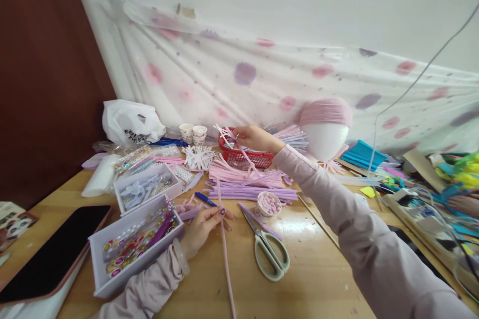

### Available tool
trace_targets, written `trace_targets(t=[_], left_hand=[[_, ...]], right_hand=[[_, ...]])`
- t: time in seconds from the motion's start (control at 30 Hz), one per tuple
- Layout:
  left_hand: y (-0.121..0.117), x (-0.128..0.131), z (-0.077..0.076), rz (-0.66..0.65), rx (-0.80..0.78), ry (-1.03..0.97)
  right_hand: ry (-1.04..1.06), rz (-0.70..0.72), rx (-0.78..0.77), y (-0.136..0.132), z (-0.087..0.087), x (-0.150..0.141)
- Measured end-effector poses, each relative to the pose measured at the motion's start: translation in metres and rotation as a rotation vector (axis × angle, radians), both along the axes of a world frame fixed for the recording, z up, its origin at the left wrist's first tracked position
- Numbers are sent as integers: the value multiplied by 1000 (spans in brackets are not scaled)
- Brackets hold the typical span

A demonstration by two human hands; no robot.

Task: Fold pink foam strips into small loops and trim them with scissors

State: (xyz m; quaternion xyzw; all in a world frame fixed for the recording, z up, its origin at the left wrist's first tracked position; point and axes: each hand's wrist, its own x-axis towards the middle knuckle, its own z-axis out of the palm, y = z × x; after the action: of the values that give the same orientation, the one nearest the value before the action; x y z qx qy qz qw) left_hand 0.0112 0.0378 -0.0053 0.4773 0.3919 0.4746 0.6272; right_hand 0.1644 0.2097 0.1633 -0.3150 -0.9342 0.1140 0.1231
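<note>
A long pale pink pipe cleaner [226, 269] is pinched in my left hand [209, 222], its lower end running toward the table's front edge. My right hand [258, 138] is stretched over a red basket [258, 160], fingers closed on a pink pipe cleaner [245, 155] that slants down to the right. White strips show beside those fingertips, and whether they are held too I cannot tell. Between the hands lie bundles of pink pipe cleaners [228, 174] and purple pipe cleaners [243, 193]. Green-handled scissors [271, 254] and a paper cup [268, 207] with small pink pieces are right of my left hand.
Two white boxes [98, 269] of beads and trinkets stand at left, near a phone [52, 254]. Behind are paper cups [199, 135], a plastic bag [130, 122] and a white form topped with pink [325, 132]. A power strip [415, 219] and another person's hand [464, 205] are at right.
</note>
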Motion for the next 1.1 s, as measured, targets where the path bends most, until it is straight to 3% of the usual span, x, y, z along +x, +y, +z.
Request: trace_targets(t=[0.1, 0.27, 0.37, 0.7, 0.97, 1.1], left_hand=[[-1, 0, 1, 6, -14, -16], [0, -1, -5, -34, -18, -3], [1, -1, -9, -36, -20, -5], [2, 1, -5, -16, -57, -50], [4, 3, -8, -26, -28, -47], [4, 2, -10, -19, -29, -33]], right_hand=[[-145, 36, -109, 1, -13, -3], [-309, 41, -248, -5, -61, -11], [-339, 11, -273, -3, -73, -10], [-398, -36, -35, 5, -85, -15], [-343, -9, -70, 8, -63, -6], [-290, -16, -173, 10, -50, -4]])
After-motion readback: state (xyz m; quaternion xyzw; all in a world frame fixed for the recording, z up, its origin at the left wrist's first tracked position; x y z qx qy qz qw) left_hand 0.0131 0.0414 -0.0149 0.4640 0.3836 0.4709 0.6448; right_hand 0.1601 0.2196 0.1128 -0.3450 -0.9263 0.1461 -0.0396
